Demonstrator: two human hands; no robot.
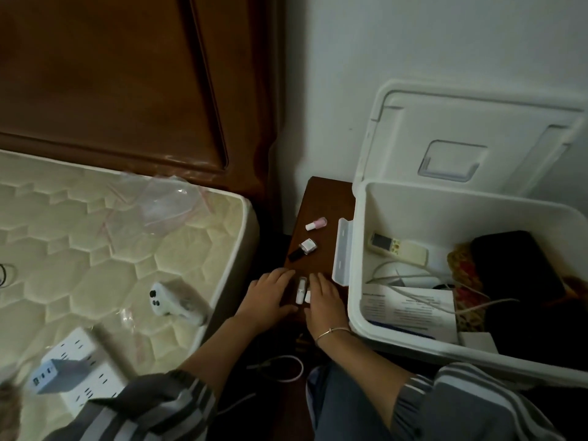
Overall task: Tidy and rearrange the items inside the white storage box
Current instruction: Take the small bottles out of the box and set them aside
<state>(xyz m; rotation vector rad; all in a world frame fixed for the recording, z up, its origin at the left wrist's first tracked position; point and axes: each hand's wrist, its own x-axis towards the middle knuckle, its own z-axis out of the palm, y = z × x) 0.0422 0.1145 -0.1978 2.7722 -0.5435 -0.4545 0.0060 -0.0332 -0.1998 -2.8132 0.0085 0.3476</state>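
Note:
The white storage box (359,249) stands at the right with its lid (461,135) leaning on the wall behind it. Inside lie a remote control (397,248), white cables (413,278), printed papers (410,308) and a dark pouch (515,265). On the small wooden table (321,202) beside the box, my left hand (267,297) and my right hand (324,300) rest flat, fingers straight. Between them lie small white bottles (301,291), touching my right hand. A pink nail polish bottle (316,224) and a black-capped one (304,248) lie further back.
A white plastic piece (342,249) leans against the box's left wall. The bare mattress (95,237) at left carries clear bags (159,202), a white handheld device (175,302) and a power strip with a charger (73,374). A cable (286,367) lies on the floor. The wooden headboard (127,74) rises behind.

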